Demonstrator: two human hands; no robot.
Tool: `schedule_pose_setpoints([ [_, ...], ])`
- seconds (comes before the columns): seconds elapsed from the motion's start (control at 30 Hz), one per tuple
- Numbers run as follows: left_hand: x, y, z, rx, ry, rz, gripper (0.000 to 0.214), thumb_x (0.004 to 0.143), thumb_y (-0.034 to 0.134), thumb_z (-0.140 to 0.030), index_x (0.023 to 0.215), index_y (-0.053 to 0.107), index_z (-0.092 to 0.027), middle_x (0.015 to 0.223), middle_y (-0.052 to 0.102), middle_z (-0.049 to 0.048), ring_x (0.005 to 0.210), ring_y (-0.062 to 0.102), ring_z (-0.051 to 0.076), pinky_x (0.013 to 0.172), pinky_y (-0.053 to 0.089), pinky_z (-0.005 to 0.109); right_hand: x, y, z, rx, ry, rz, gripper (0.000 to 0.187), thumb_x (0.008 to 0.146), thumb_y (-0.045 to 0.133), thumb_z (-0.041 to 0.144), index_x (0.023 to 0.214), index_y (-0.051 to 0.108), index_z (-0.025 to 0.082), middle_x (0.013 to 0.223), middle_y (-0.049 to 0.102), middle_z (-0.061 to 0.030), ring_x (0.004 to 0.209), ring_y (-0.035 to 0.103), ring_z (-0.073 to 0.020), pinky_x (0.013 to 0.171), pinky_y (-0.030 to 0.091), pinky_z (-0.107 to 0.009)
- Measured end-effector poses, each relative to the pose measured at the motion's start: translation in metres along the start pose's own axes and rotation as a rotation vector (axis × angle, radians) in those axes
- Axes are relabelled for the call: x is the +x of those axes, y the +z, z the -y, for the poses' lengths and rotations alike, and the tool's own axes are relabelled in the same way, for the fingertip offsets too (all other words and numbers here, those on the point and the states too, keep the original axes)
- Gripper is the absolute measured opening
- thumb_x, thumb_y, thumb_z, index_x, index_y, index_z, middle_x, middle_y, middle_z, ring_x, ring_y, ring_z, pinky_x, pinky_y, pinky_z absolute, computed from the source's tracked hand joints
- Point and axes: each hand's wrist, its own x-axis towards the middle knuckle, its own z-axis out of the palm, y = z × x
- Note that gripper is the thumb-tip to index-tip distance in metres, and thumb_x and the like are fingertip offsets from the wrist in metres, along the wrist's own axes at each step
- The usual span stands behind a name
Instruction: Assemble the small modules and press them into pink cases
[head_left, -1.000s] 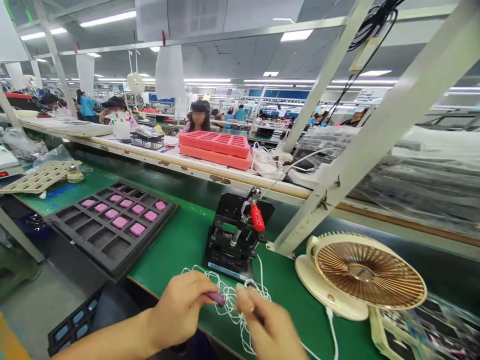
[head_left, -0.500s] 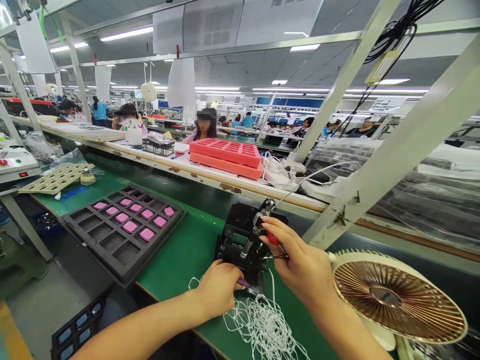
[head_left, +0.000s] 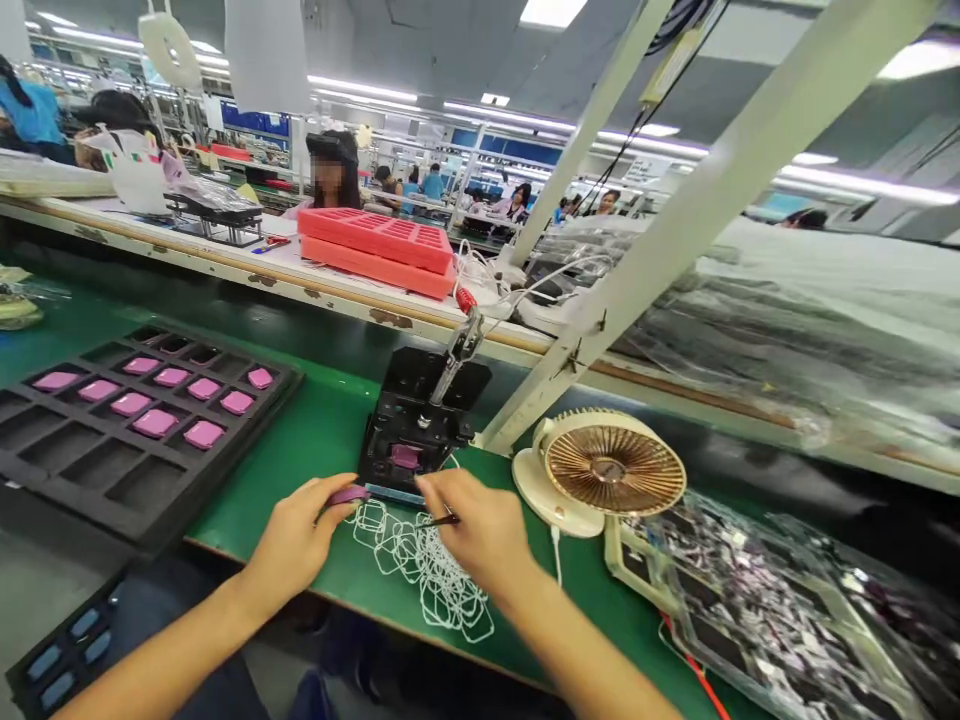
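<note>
My left hand (head_left: 296, 535) pinches a small purple case piece (head_left: 347, 494) at the near left of a black clamp fixture (head_left: 420, 415). The fixture's clamp lever stands raised, its red handle (head_left: 466, 300) pointing up. Another purple piece (head_left: 406, 456) shows in the fixture's seat. Closed round a thin dark tool that looks like tweezers (head_left: 441, 520), my right hand (head_left: 484, 525) is just in front of the fixture. Beneath and between both hands lies a tangled heap of thin white ring-shaped loops (head_left: 450, 590) on the green bench (head_left: 330, 410).
A black foam tray (head_left: 247, 450) with several pink-purple pieces stands at left. To the right are a cream fan (head_left: 611, 470) and a plastic-covered tray of small shiny parts (head_left: 765, 600). Red foam trays (head_left: 375, 240) rest on the shelf behind; a slanted white post (head_left: 697, 210) rises at right.
The clamp lever has swung up, and my right hand has let go of its red handle and come down. My left hand has drawn back from the fixture with a purple piece. The view has turned right.
</note>
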Motion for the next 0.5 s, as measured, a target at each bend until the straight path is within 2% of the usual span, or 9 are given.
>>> schedule_pose_setpoints([
  [0.1, -0.012, -0.008, 0.0, -0.018, 0.023, 0.003, 0.02, 0.106, 0.065, -0.027, 0.121, 0.077, -0.032, 0.12, 0.081, -0.0008, 0.11, 0.077, 0.021, 0.099, 0.062, 0.033, -0.019, 0.049, -0.015, -0.055, 0.045, 0.158, 0.029, 0.11, 0.054, 0.023, 0.132, 0.073, 0.023, 0.137, 0.075, -0.0067, 0.102, 0.079, -0.0218, 0.07, 0.06, -0.028],
  [0.2, -0.006, -0.005, -0.005, 0.007, 0.085, 0.005, 0.017, 0.105, 0.065, -0.021, 0.116, 0.077, -0.027, 0.117, 0.079, 0.0026, 0.108, 0.076, 0.02, 0.097, 0.063, 0.032, 0.001, 0.072, -0.03, -0.069, 0.065, 0.264, 0.046, 0.103, 0.062, 0.02, 0.149, 0.063, 0.025, 0.146, 0.07, -0.0084, 0.11, 0.078, -0.0273, 0.076, 0.064, -0.032],
  [0.27, 0.004, -0.002, -0.008, 0.067, 0.128, -0.006, 0.017, 0.106, 0.062, -0.019, 0.116, 0.074, -0.024, 0.113, 0.078, 0.0048, 0.103, 0.076, 0.02, 0.093, 0.064, 0.032, 0.018, 0.075, -0.036, -0.055, 0.067, 0.323, 0.051, 0.1, 0.068, 0.02, 0.15, 0.063, 0.027, 0.14, 0.073, -0.0083, 0.112, 0.078, -0.0286, 0.083, 0.065, -0.035],
  [0.33, 0.018, 0.003, -0.008, 0.128, 0.169, -0.01, 0.019, 0.108, 0.058, -0.02, 0.119, 0.073, -0.023, 0.113, 0.078, 0.0064, 0.103, 0.076, 0.02, 0.094, 0.064, 0.034, 0.027, 0.074, -0.038, -0.042, 0.08, 0.347, 0.044, 0.099, 0.07, 0.02, 0.142, 0.069, 0.024, 0.127, 0.079, -0.0103, 0.108, 0.079, -0.0298, 0.087, 0.065, -0.037],
  [0.4, 0.033, 0.011, -0.008, 0.18, 0.201, -0.004, 0.022, 0.109, 0.054, -0.021, 0.122, 0.072, -0.021, 0.115, 0.078, 0.0085, 0.107, 0.075, 0.023, 0.099, 0.063, 0.04, 0.024, 0.068, -0.039, -0.026, 0.091, 0.331, 0.038, 0.1, 0.068, 0.019, 0.138, 0.072, 0.023, 0.122, 0.08, -0.0108, 0.108, 0.079, -0.0295, 0.09, 0.065, -0.037],
  [0.5, 0.055, 0.03, -0.005, 0.258, 0.25, 0.037, 0.028, 0.108, 0.051, -0.015, 0.126, 0.072, -0.017, 0.122, 0.078, 0.0121, 0.115, 0.073, 0.026, 0.106, 0.06, 0.047, 0.0, 0.054, -0.038, 0.003, 0.093, 0.261, 0.048, 0.101, 0.061, 0.013, 0.147, 0.064, 0.025, 0.141, 0.072, -0.0091, 0.123, 0.075, -0.0265, 0.093, 0.065, -0.036],
])
